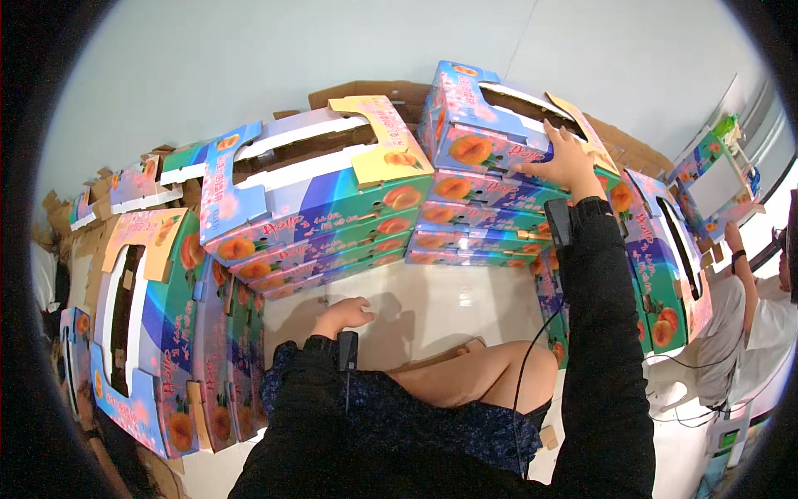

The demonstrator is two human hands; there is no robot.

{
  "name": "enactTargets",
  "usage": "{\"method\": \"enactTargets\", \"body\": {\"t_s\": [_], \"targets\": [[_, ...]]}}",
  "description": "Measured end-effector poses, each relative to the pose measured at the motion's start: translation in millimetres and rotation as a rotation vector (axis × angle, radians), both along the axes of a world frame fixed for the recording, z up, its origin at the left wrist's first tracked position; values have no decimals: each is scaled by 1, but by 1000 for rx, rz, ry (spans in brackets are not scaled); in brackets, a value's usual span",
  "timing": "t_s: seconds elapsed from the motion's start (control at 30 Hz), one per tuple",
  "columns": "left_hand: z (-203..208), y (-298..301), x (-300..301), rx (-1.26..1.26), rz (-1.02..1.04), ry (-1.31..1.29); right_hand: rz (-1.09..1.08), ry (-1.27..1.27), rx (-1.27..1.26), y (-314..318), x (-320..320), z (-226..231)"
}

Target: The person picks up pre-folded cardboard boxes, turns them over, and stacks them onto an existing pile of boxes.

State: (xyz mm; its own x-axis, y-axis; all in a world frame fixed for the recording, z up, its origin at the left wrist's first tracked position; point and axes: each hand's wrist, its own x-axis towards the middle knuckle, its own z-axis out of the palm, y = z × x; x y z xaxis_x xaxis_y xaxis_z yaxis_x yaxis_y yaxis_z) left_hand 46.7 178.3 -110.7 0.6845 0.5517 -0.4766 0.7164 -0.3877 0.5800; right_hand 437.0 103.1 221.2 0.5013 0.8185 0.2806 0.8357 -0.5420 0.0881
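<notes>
Right hand [568, 164] outstretched, palm flat atop colourful fruit-printed cardboard carton [499, 133] | left hand [342, 315] loosely curled, empty, low near floor

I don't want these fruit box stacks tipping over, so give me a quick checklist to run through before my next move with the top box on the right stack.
1. Right hand flat on the top box of the right stack: ok.
2. Fingers curled round an edge for a real grip: not ok, the palm only rests on it.
3. Left hand free to help: ok, it is low, near the floor, holding nothing.
4. Top box flaps shut: not ok, the slot gapes open.
5. Right stack square: cannot tell, the lens bends edges.
6. Neighbouring left stack clear of the right hand: ok.
</notes>
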Motion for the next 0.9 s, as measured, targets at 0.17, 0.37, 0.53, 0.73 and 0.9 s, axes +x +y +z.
{"method": "enactTargets", "body": {"t_s": [0.17,0.37,0.53,0.73,0.9], "targets": [[-12,2,-2,-3,-13,14,-16,48,-10,2,15,3],[-12,2,-6,-11,38,17,38,147,10,11,19,-3],[0,-2,-3,66,27,-63,93,167,27,7,29,-2],[14,-7,-1,185,61,-403,125,133,23,6,25,-8],[26,-13,-2,128,211,-640,98,-123,109,-9,1,-20]]}}
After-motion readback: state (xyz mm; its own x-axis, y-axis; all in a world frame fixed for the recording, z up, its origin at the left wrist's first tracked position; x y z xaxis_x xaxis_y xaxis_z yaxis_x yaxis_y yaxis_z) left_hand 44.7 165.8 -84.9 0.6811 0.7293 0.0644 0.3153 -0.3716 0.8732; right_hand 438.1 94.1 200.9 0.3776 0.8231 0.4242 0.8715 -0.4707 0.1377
